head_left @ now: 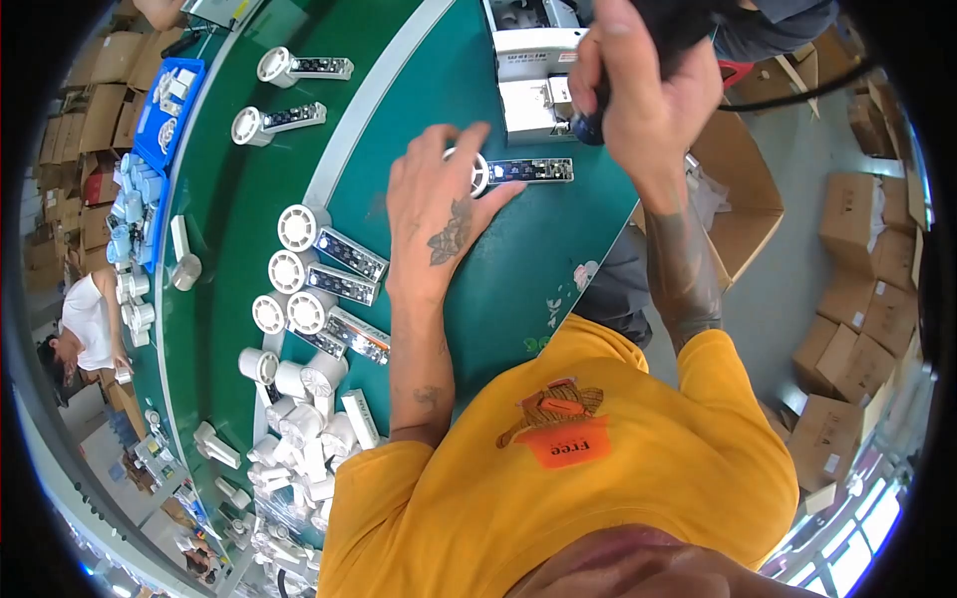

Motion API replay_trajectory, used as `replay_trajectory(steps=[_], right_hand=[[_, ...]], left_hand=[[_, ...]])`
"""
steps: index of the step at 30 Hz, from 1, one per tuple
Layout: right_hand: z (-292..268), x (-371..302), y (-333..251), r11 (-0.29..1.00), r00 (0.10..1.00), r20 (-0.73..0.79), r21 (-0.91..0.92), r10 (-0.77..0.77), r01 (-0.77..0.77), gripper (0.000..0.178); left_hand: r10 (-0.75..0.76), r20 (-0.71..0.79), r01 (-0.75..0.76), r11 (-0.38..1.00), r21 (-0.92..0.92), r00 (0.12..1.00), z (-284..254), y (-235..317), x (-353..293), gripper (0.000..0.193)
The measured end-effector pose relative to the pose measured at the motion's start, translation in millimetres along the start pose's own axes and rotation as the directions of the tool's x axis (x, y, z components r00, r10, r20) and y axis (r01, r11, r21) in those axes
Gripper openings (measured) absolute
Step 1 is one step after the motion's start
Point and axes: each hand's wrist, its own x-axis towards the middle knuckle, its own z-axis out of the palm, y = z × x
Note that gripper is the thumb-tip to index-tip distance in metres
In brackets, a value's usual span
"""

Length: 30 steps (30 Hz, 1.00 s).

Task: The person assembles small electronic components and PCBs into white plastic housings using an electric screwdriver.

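Observation:
My left hand (pixel 434 204) curls around the round vented head of a white handheld device (pixel 479 171), thumb on the near side and fingers on the far side. The device lies on the green table, its open handle with a circuit board (pixel 533 170) pointing right. In my right hand (pixel 648 105), closed and raised at the upper right, is a black electric screwdriver (pixel 678 25) with a cable. Its dark blue lower end (pixel 588 128) is above and right of the board; the tip cannot be made out. Beside my left forearm lie several similar devices (pixel 344 284) with boards exposed.
A metal box-shaped unit (pixel 538 48) stands at the table's far side. Left of a pale rail is a green conveyor (pixel 224 229) with more devices; white housings (pixel 299 429) pile up near me. A blue tray (pixel 179 110) and co-worker (pixel 90 314) are farther left. Cartons (pixel 847 349) stand right.

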Motion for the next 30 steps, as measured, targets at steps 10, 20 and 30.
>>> replay_trajectory(steps=[10,20,30], right_hand=[[-8,-12,12,0.99,0.994,-0.005,0.095,0.105,-0.104,0.022],[-29,-11,26,0.986,0.99,0.142,0.166,-0.013,-0.011,0.028],[-32,-41,33,0.922,0.987,0.103,0.379,-0.12,0.072,0.028]], left_hand=[[0.211,-0.022,-0.211,0.951,-0.226,0.977,24,-5,9,0.017],[0.187,0.005,-0.183,0.964,-0.194,0.982,23,-3,8,0.017],[0.192,-0.027,-0.194,0.967,-0.167,0.981,30,-7,7,0.016]])
